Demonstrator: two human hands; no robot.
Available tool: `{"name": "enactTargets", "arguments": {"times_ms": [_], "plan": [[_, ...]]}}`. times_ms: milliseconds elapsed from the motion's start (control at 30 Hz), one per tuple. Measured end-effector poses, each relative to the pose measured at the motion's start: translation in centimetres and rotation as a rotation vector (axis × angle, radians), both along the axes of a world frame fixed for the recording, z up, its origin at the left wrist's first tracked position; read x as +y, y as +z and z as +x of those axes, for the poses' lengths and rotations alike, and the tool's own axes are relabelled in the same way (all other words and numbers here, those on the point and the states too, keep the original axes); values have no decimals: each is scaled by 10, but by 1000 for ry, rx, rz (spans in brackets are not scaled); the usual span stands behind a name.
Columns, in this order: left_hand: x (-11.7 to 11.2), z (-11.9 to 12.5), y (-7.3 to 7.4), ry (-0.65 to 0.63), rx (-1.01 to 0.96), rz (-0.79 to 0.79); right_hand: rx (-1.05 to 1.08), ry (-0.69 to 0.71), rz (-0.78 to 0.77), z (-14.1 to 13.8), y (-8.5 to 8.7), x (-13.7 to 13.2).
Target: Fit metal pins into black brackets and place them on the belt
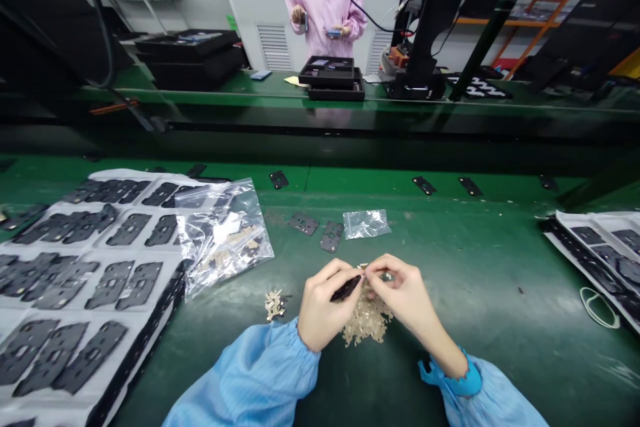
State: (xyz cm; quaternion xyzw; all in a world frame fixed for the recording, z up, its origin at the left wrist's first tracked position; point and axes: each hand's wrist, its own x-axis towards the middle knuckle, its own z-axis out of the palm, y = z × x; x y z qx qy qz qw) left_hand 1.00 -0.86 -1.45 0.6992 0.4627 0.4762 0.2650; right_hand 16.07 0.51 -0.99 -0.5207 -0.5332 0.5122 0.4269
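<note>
My left hand (pixel 327 300) is closed around a small black plate (pixel 346 289), most of it covered by my fingers. Against the plate's right end, my right hand (pixel 400 290) pinches with thumb and forefinger; whatever sits between those fingertips is too small to make out. Both hands are over a heap of small beige pieces (pixel 367 320) on the green table. A smaller pile of similar pieces (pixel 275 305) lies left of my left hand. Just beyond my hands are two flat black plates, one dark grey-black plate (pixel 331 236) beside another plate (pixel 303 223), and a small clear bag (pixel 367 223).
At left, a white-lined tray (pixel 170 250) holds many black plates, with a zip bag (pixel 230 240) of beige pieces overlapping it. Another tray (pixel 560 230) and a rubber band (pixel 599 307) are at right. Across the bench, a person in pink (pixel 327 7) stands behind stacked black trays (pixel 333 92).
</note>
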Motion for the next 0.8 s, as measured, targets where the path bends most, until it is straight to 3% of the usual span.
{"name": "enactTargets", "arguments": {"times_ms": [233,400,533,667,800], "plan": [[3,-1,-1,21,-53,-76,141,31,-64,-1,0,1],[11,-3,3,96,-316,-438,194,14,-109,-1,9,1],[13,-3,3,50,-611,-717,318,-17,-204,1,13,2],[12,0,5,-23,-717,-822,404,-1,-280,1,14,1],[9,2,6,-56,-701,-841,400,6,-242,0,11,1]]}}
